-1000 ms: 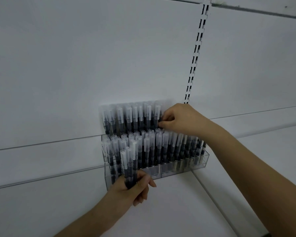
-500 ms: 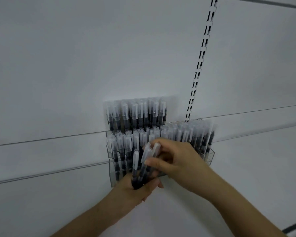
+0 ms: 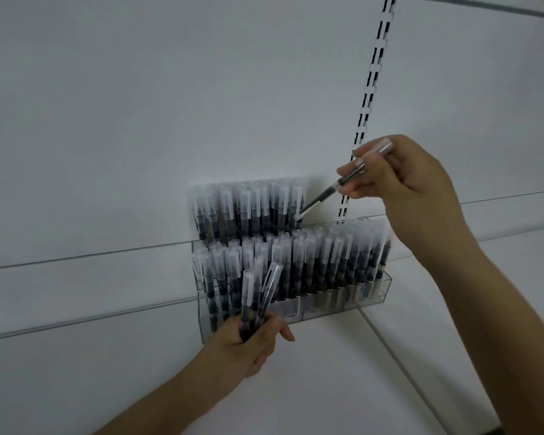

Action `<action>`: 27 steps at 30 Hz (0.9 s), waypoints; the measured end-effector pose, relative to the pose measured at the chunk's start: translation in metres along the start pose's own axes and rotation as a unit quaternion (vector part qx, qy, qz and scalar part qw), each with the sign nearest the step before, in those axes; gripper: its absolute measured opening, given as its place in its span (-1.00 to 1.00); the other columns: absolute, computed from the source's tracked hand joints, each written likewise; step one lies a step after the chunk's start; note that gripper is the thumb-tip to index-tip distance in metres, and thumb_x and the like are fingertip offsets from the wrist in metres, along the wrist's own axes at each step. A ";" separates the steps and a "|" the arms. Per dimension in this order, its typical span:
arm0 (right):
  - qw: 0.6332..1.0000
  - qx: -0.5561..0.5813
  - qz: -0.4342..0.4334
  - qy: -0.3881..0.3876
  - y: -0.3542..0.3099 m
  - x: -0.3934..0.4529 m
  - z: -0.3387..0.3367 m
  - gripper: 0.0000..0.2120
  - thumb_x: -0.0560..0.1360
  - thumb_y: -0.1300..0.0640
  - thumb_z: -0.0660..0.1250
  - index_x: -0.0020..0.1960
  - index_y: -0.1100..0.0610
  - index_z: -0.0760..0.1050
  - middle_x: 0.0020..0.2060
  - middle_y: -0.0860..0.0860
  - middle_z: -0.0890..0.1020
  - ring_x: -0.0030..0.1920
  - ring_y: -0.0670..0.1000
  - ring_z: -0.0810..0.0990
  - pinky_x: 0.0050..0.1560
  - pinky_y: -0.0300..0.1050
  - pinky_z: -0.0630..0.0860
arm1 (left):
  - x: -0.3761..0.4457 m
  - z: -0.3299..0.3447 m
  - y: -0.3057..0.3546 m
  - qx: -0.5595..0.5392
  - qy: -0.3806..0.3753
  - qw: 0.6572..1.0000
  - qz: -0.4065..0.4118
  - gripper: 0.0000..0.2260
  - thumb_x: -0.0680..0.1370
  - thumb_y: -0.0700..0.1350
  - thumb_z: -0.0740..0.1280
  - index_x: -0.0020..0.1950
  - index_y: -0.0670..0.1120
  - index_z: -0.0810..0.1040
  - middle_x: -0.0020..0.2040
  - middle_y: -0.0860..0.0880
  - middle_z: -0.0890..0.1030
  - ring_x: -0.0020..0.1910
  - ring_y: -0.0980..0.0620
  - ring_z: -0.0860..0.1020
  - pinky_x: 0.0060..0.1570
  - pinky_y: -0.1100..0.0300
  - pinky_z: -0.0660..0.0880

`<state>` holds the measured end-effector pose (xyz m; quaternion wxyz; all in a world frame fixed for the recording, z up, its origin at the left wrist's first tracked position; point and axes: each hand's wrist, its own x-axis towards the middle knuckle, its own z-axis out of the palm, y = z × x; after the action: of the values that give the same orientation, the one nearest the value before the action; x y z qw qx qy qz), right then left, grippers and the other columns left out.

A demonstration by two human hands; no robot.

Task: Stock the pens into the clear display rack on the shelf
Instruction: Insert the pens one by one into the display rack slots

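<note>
The pen (image 3: 343, 183) I pinch in my right hand (image 3: 405, 186) lies on a slant, its frosted cap up by my knuckles and its pale lower tip pointing down-left, just at the right end of the top row of stocked pens (image 3: 248, 208). My thumb and fingers curl round the middle of the barrel, so part of it is hidden behind them. The clear display rack (image 3: 371, 296) stands on the white shelf (image 3: 343, 372) against the back wall, stepped in tiers: the top tier is filled only over its left half, the lower tiers run full across. The pens in it stand upright, dark barrels under translucent caps, packed so close that I cannot count them or tell where one compartment ends, apart from a few dividers that show through the front wall. Any print on the barrels is too small and blurred to read, and I see no label on the rack. My left hand (image 3: 252, 340) is lower, in front of the rack's left corner, gripping a small bundle of spare pens (image 3: 258, 293) by their lower ends; their caps fan upward across the stocked rows, and my fingers cover their tips. To the right of the rack a slotted upright strip (image 3: 372, 76) runs up the white wall (image 3: 139, 105). Both my forearms are cut off by the lower edge of the view.
</note>
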<state>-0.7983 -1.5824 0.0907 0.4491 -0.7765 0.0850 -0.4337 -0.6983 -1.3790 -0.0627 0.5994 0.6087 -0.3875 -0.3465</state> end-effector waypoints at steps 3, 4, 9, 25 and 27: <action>0.998 -0.048 0.006 -0.037 0.008 0.014 0.006 -0.84 0.66 0.20 0.18 0.03 0.27 0.48 -0.13 0.08 0.70 -0.20 0.03 0.71 -0.07 -0.11 0.63 | 0.000 0.000 0.001 -0.006 -0.003 1.000 -0.002 -0.71 0.55 0.07 0.23 -0.12 -0.09 0.63 -0.47 -0.01 0.32 -0.50 0.08 0.25 -0.42 0.10 0.16; 0.997 -0.066 0.005 -0.049 0.010 0.017 0.009 -0.85 0.65 0.19 0.20 0.00 0.27 0.48 -0.14 0.08 0.69 -0.21 0.02 0.71 -0.07 -0.11 0.64 | -0.001 0.000 0.001 -0.007 -0.005 1.000 -0.002 -0.72 0.55 0.07 0.23 -0.13 -0.09 0.63 -0.47 -0.01 0.31 -0.49 0.07 0.24 -0.41 0.08 0.15; 0.987 -0.126 0.008 -0.098 0.015 0.023 0.022 -0.86 0.64 0.17 0.22 -0.04 0.20 0.48 -0.19 0.08 0.69 -0.30 -0.06 0.68 -0.16 -0.24 0.62 | -0.001 0.000 0.002 -0.002 -0.003 1.000 0.000 -0.70 0.54 0.09 0.23 -0.12 -0.09 0.63 -0.46 -0.02 0.30 -0.47 0.06 0.23 -0.40 0.08 0.16; 0.918 -0.350 0.008 -0.188 0.030 0.032 0.037 -0.66 0.57 -0.11 0.31 -0.13 0.16 0.60 -0.25 0.05 0.66 -0.22 -0.02 0.60 -0.21 -0.21 0.44 | -0.001 0.000 0.001 0.006 0.000 1.000 0.011 -0.71 0.58 0.05 0.21 -0.12 -0.08 0.63 -0.48 -0.02 0.32 -0.48 0.04 0.24 -0.44 0.16 0.24; 0.916 -0.356 0.008 -0.185 0.031 0.034 0.037 -0.65 0.56 -0.14 0.32 -0.14 0.14 0.62 -0.27 0.03 0.66 -0.29 -0.09 0.56 -0.29 -0.25 0.40 | -0.001 0.000 0.001 0.006 0.001 1.000 0.013 -0.72 0.58 0.04 0.21 -0.13 -0.07 0.63 -0.48 -0.02 0.32 -0.49 0.03 0.24 -0.45 0.15 0.23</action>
<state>-0.7419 -1.5948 0.0792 0.1543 -0.9507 0.1553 -0.2196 -0.6988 -1.3784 -0.0613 0.6005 0.6079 -0.3968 -0.3351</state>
